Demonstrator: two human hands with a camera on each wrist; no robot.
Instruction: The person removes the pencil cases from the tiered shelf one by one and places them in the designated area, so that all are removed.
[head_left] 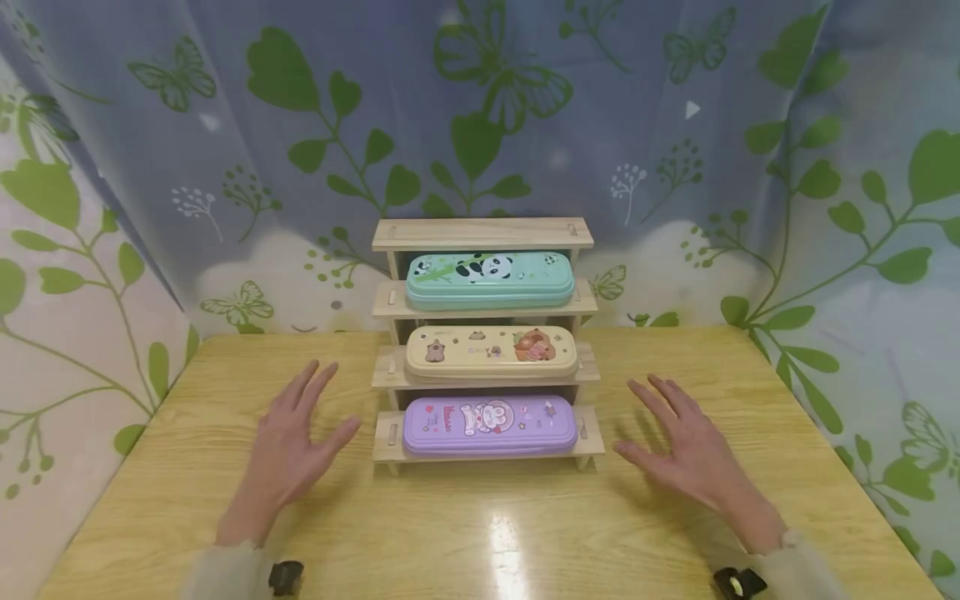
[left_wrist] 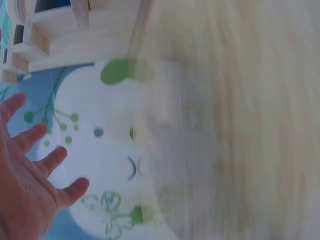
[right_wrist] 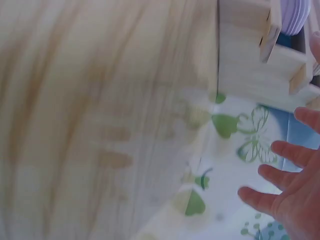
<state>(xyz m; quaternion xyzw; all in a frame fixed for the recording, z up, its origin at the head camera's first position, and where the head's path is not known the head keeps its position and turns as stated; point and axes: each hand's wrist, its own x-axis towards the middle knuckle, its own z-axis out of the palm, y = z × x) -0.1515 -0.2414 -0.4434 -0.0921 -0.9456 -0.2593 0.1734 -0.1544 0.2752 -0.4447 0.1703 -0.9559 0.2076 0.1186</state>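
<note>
A stepped wooden rack (head_left: 483, 233) stands on the table in the head view. Its lower three tiers each bear a pencil case: a mint-green one with a panda (head_left: 489, 279), a cream one with small animals (head_left: 491, 353), and at the bottom a purple one with a rabbit (head_left: 490, 425). To the left of the rack my left hand (head_left: 292, 450) is spread with nothing in it, thumb toward the rack. On the other side my right hand (head_left: 682, 454) is likewise spread, apart from the rack. Both wrist views show the fingers extended and the rack's side edge.
The wooden table (head_left: 450, 533) stretches around the rack and both hands. Behind it hangs a blue and white curtain (head_left: 480, 150) with green leaves and butterflies, which also covers the left and right sides. The rack's top board carries no case.
</note>
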